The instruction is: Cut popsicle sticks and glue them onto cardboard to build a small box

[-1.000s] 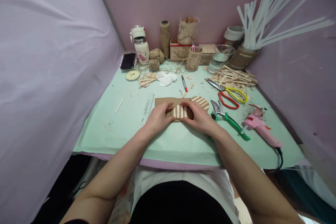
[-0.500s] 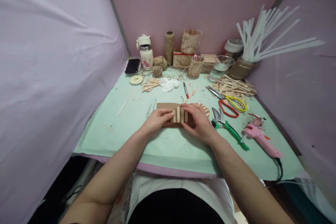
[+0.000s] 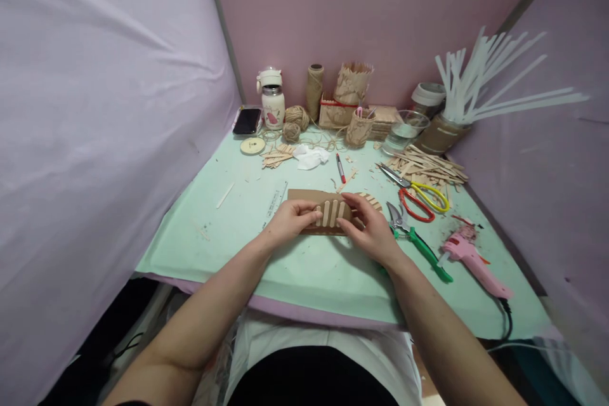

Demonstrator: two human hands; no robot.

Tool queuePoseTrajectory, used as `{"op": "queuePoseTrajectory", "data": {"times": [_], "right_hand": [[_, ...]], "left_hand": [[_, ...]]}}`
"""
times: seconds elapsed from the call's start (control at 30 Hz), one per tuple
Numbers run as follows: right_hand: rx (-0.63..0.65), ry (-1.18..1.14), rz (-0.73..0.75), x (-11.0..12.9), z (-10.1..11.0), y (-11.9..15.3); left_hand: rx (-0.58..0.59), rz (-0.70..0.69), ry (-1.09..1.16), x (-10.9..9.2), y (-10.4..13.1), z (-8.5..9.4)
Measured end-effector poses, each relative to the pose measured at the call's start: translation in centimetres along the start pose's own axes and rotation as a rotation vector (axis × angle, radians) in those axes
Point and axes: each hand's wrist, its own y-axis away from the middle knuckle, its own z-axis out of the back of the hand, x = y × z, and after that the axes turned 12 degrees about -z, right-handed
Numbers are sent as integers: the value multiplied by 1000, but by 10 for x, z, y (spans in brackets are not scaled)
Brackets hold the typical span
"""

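Observation:
Between my two hands is a rounded brown cardboard piece [image 3: 330, 214] with several pale wooden sticks lying across it in stripes. My left hand [image 3: 295, 222] pinches its left end between thumb and fingers. At the right end, my right hand [image 3: 366, 226] grips it, thumb below and fingers along the upper edge. Under and behind it lies a flat brown cardboard sheet [image 3: 302, 195]. A second striped cardboard piece [image 3: 373, 201] rests just beyond my right hand, partly hidden by it.
Green-handled pruning shears [image 3: 421, 247], scissors [image 3: 413, 187] and a pink glue gun [image 3: 478, 266] lie to the right. Behind are a stick pile [image 3: 425, 168], a water bowl [image 3: 404, 133], a pen [image 3: 340, 168], twine balls [image 3: 297, 117] and a bottle [image 3: 273, 104]. A clear ruler [image 3: 276, 203] lies left.
The striped piece has turned slightly between my hands, and more of its rounded edge shows. My right hand has shifted a little right along it. The whole view has moved slightly.

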Motion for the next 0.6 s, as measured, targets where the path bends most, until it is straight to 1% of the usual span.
{"op": "queuePoseTrajectory", "data": {"times": [0.1,0.2,0.27,0.47,0.6], "right_hand": [[23,-83,-35,-2,-1,-1],[34,-178,-36,-5,-1,-2],[47,-229,-40,-6,-2,-3],[65,-257,-92,-9,-3,-2],[99,-359,-163,-8,-2,-3]], "left_hand": [[-5,9,14,0,-1,0],[2,43,99,0,-2,-1],[-18,66,138,1,-3,-1],[-63,82,65,1,-2,1],[-85,126,130,-3,-2,-1]]}}
